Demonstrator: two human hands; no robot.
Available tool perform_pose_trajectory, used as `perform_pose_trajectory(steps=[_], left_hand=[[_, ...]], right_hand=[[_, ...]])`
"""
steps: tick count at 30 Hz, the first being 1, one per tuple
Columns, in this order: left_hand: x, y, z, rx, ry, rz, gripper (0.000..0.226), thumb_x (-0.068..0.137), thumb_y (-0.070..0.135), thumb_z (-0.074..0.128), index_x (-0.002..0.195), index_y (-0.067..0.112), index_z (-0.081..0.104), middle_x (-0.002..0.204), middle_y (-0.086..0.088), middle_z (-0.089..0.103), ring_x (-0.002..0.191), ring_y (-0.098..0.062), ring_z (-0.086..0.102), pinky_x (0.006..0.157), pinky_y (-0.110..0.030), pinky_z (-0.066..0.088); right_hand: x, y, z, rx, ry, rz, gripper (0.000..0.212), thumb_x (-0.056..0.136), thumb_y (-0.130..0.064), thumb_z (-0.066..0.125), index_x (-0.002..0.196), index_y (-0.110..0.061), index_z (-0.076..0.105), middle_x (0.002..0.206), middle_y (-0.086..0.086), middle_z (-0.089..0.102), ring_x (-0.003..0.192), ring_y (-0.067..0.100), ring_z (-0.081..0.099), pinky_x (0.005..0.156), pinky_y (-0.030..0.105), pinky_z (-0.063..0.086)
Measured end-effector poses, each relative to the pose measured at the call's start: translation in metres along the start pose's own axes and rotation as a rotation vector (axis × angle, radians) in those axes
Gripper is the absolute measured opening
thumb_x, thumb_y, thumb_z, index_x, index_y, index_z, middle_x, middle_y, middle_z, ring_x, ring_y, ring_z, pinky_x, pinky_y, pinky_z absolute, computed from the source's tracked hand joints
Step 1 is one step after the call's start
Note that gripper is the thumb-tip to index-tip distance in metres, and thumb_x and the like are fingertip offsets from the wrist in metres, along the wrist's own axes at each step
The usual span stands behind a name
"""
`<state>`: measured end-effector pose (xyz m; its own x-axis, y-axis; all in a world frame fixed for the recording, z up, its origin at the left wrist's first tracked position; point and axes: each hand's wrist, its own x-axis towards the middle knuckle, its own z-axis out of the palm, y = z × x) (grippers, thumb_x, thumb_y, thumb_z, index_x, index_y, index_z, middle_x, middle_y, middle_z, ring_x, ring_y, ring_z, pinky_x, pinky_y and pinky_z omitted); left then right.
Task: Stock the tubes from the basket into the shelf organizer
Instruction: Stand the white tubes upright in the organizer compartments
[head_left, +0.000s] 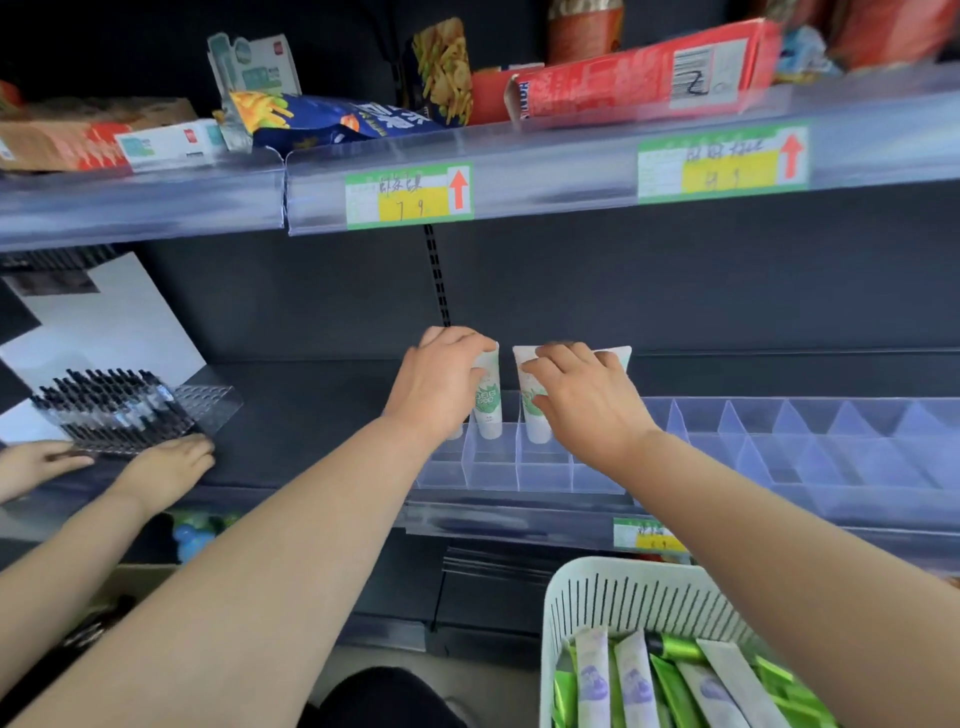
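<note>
Below the clear plastic divided shelf organizer (545, 475), green and white tubes (636, 680) are seen in the white slotted plastic basket (623, 592). In the organizer's rear compartments, one upright white green-printed tube (488, 402) is pinched in the left hand (441, 379) grip, and a second matching tube (531, 410) in the right hand (582, 397) grip.

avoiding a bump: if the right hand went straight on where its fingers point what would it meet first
Beyond the tube it grips, the right hand likely meets the dark back wall; the other tube stands just left, depth unclear.
</note>
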<state>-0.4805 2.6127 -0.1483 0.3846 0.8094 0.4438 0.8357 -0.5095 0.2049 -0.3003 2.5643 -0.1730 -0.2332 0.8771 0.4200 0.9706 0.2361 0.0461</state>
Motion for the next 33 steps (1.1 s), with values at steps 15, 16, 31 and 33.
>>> perform_pose_trajectory(steps=[15,16,31,33], left_hand=[[-0.11,0.134,0.101,-0.205,-0.287,0.201,0.032,0.091,0.016,0.062,0.123,0.019,0.062,0.127,0.003,0.059,0.12,-0.016,0.045,0.101,-0.033,0.039],[-0.116,0.142,0.109,-0.215,-0.308,0.202,0.032,0.091,0.016,0.062,0.123,0.019,0.062,0.127,0.003,0.059,0.119,-0.016,0.046,0.101,-0.033,0.039],[-0.174,0.162,0.198,-0.181,-0.711,0.04,0.027,0.094,0.02,0.057,0.121,0.021,0.061,0.122,0.004,0.059,0.117,-0.015,0.048,0.097,-0.032,0.04],[-0.175,0.156,0.204,-0.193,-0.711,0.03,0.026,0.095,0.019,0.056,0.12,0.021,0.062,0.122,0.004,0.059,0.117,-0.015,0.049,0.096,-0.03,0.04]], right_hand=[[-0.223,0.073,0.033,-0.016,-0.281,0.23,0.035,0.091,-0.032,0.052,0.126,-0.027,0.049,0.129,-0.005,0.052,0.12,0.021,0.045,0.091,0.039,0.037],[-0.235,0.078,0.037,-0.017,-0.312,0.249,0.036,0.092,-0.032,0.052,0.127,-0.027,0.048,0.129,-0.005,0.051,0.121,0.021,0.044,0.092,0.039,0.037],[-0.295,0.092,0.111,0.232,-0.703,0.501,0.042,0.092,-0.011,0.048,0.131,-0.025,0.046,0.126,0.001,0.051,0.117,0.022,0.047,0.091,0.037,0.043],[-0.289,0.09,0.119,0.275,-0.733,0.535,0.036,0.094,-0.017,0.047,0.129,-0.022,0.048,0.124,0.004,0.053,0.114,0.024,0.049,0.089,0.038,0.046]])
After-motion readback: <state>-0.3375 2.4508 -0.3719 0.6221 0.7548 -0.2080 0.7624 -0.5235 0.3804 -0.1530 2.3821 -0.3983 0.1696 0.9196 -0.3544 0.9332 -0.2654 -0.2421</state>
